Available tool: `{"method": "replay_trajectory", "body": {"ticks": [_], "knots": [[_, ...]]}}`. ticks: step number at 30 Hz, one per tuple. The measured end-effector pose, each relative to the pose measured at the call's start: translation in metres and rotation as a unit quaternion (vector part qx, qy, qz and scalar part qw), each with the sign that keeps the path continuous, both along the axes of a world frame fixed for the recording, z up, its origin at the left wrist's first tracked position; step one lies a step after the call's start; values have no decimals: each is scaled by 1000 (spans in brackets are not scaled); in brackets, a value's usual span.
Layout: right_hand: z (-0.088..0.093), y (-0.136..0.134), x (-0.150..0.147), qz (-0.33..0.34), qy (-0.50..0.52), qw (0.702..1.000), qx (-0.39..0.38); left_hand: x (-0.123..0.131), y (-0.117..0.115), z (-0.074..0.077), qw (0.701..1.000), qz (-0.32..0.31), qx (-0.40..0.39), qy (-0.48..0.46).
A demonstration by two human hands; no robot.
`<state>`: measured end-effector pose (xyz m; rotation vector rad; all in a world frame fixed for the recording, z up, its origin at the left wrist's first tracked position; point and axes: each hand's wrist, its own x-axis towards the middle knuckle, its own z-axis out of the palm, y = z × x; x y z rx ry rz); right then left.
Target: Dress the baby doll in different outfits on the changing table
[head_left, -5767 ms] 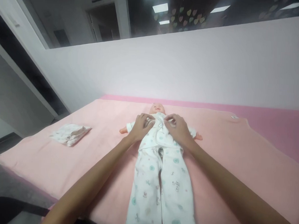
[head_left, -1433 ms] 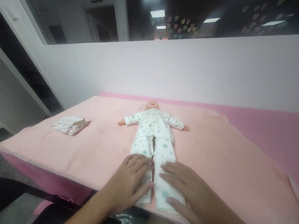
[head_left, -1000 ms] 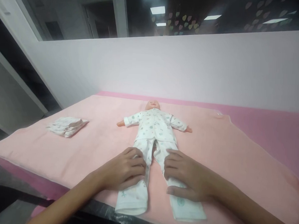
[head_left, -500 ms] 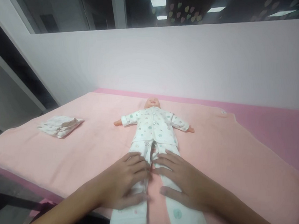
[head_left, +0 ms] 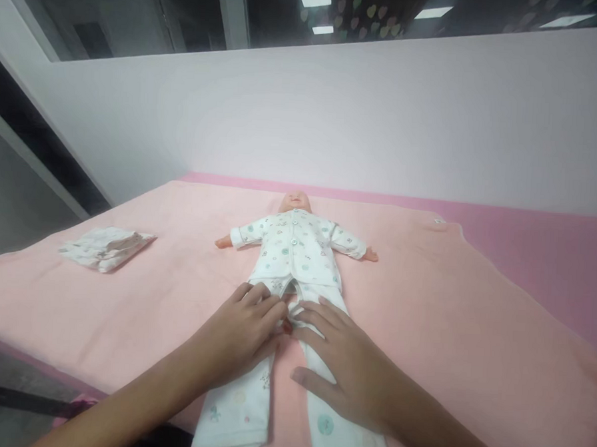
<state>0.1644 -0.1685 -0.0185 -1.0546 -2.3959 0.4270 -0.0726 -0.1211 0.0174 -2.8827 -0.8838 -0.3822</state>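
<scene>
One uneven tug could twist the trousers [head_left: 238,410] on the doll [head_left: 295,201]: left hand [head_left: 245,327] curls its fingers, hold unclear; right hand [head_left: 344,362] spreads its own, ungripping.

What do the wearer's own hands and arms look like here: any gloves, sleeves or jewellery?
The left hand and right hand are ungloved, with no rings, watch or bracelet visible. Both forearms are bare as far as they show, no sleeve in view.
</scene>
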Motion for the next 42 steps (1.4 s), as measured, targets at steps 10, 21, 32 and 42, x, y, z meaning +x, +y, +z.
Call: {"method": "replay_trajectory", "body": {"ticks": [10,21,32,42], "knots": [[10,-2,-6,-22,79,994,-74,9,8,-2,998,0,-64,-5],[3,-3,-8,-29,75,996,-45,-17,3,4,982,-18,-150,-116],[-1,-3,-8,-50,92,995,0,-6,2,3,992,-28,-125,-14],[36,23,9,-137,236,959,-81,-26,11,8,987,-91,-85,-103]]}}
